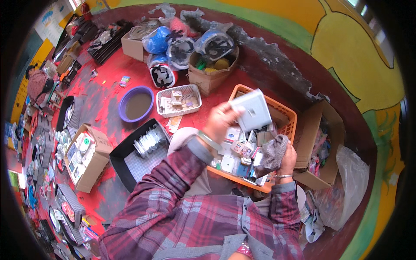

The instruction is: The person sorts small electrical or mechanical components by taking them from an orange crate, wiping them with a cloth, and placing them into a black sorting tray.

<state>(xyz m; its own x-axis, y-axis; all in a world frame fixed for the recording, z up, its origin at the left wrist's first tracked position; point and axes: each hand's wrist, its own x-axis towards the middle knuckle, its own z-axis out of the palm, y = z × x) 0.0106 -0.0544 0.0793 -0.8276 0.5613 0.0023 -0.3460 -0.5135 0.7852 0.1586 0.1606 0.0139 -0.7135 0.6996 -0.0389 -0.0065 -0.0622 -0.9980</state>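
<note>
Head view: blurred left hand [220, 121] grips a flat, pale object [253, 113]; right hand [288, 159], partly hidden, clutches greyish cloth [272, 154].

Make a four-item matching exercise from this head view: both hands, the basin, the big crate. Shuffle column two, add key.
Column one
1. Left hand
2. Right hand
3. Round basin
4. Large crate of small items

Column two
A. Purple
B. Gripping a crumpled grey-brown cloth
C. Orange
D. Holding a pale, flat, square item

Pairs: 1-D, 2-B, 3-A, 4-C
</note>
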